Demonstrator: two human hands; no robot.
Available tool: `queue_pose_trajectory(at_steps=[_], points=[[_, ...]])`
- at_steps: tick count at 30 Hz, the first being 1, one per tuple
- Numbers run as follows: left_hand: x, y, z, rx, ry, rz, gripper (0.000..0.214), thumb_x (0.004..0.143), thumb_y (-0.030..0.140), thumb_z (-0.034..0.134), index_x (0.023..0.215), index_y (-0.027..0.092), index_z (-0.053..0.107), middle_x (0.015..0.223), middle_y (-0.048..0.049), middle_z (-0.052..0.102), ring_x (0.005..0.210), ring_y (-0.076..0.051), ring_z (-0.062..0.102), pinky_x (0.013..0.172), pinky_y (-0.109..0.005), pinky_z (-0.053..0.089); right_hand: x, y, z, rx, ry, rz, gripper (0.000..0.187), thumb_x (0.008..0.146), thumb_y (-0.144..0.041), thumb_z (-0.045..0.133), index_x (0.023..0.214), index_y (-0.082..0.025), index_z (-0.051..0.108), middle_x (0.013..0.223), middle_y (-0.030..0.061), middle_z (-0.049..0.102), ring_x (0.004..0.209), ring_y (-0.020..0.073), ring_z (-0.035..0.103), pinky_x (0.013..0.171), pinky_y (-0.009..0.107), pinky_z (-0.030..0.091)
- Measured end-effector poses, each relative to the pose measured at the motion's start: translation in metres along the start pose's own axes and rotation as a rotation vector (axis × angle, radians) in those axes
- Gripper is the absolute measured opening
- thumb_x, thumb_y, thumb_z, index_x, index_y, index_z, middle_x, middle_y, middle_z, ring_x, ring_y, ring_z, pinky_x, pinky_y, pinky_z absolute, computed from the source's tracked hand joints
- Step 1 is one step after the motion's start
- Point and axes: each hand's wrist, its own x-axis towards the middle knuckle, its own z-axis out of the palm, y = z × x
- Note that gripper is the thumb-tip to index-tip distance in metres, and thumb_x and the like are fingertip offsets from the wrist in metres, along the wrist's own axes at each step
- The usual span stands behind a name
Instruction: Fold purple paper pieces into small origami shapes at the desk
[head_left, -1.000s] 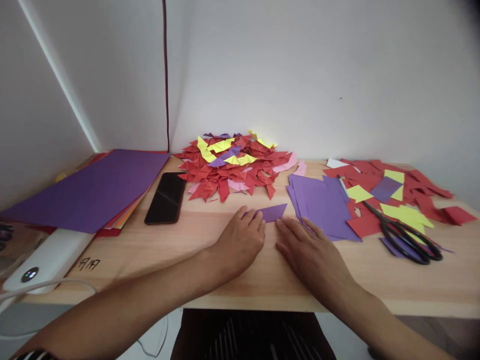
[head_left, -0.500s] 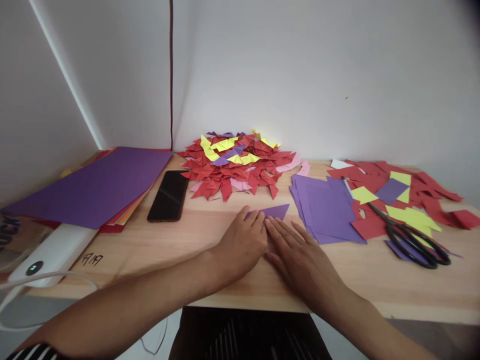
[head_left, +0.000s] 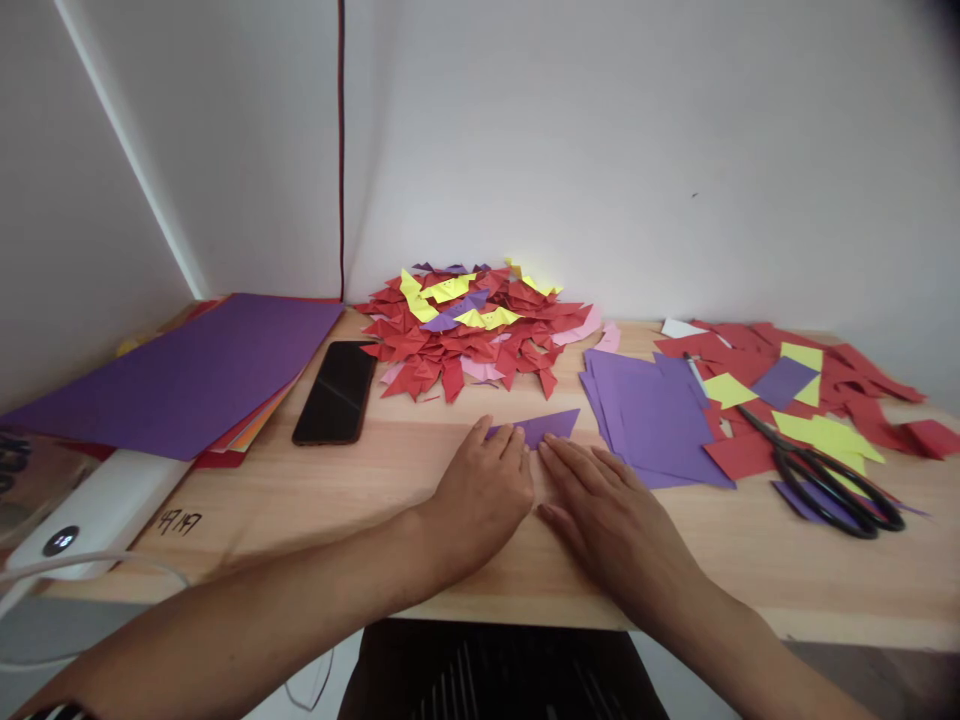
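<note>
A folded piece of purple paper lies on the table in front of me, its far edge and pointed right corner showing. My left hand is bent over its left part, fingers together and pressing it to the wood; the thumb sticks up at the left. Along the near edge of the paper, my right hand lies nearly flat with fingers stretched, fingertips touching the fold. The near side of the paper is hidden beneath both hands.
Behind lies a heap of folded paper shapes, mostly red. A phone and large purple sheets are at left, over a white device. Purple paper pieces, colored scraps and black-handled scissors lie at right.
My right hand's fingertips have slid slightly right along the paper, leaving a small gap between the hands and showing more purple. The left hand stays pressed on the paper.
</note>
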Motion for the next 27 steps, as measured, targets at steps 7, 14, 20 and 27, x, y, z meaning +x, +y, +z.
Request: queue_pose_trajectory(at_steps=[7, 14, 20, 27], points=[[0.001, -0.004, -0.001, -0.07, -0.023, 0.058, 0.03, 0.09, 0.009, 0.045, 0.108, 0.006, 0.069, 0.125, -0.0169, 0.064, 0.114, -0.026, 0.06, 0.095, -0.04, 0.045, -0.006, 0.009, -0.005, -0.05, 0.019, 0.055, 0.047, 0.097, -0.035, 0.038, 0.132, -0.008, 0.055, 0.138, 0.0167, 0.056, 0.129, 0.0296, 0.052, 0.106, 0.05, 0.042], [-0.002, -0.005, 0.001, -0.1, -0.001, 0.043, 0.033, 0.092, 0.019, 0.048, 0.117, 0.005, 0.065, 0.12, -0.0156, 0.066, 0.115, -0.026, 0.059, 0.102, -0.041, 0.041, 0.01, -0.008, -0.007, -0.004, -0.077, -0.026, 0.054, 0.095, -0.034, 0.038, 0.14, -0.006, 0.047, 0.146, 0.0153, 0.045, 0.134, 0.0256, 0.046, 0.108, 0.046, 0.042], [-0.003, -0.005, -0.002, -0.066, -0.015, 0.053, 0.033, 0.091, 0.015, 0.045, 0.115, 0.005, 0.066, 0.121, -0.0154, 0.066, 0.115, -0.026, 0.059, 0.104, -0.043, 0.04, 0.001, -0.007, 0.0, 0.014, -0.063, 0.009, 0.052, 0.095, -0.035, 0.04, 0.141, -0.011, 0.047, 0.147, 0.0138, 0.045, 0.134, 0.0256, 0.046, 0.109, 0.047, 0.04], [-0.002, -0.003, -0.005, -0.036, -0.039, 0.031, 0.034, 0.092, 0.012, 0.041, 0.117, 0.005, 0.064, 0.122, -0.0155, 0.066, 0.115, -0.024, 0.06, 0.098, -0.04, 0.043, 0.002, -0.004, -0.005, -0.015, -0.026, 0.014, 0.047, 0.095, -0.035, 0.044, 0.132, -0.007, 0.054, 0.137, 0.0172, 0.056, 0.123, 0.0289, 0.054, 0.101, 0.046, 0.046]])
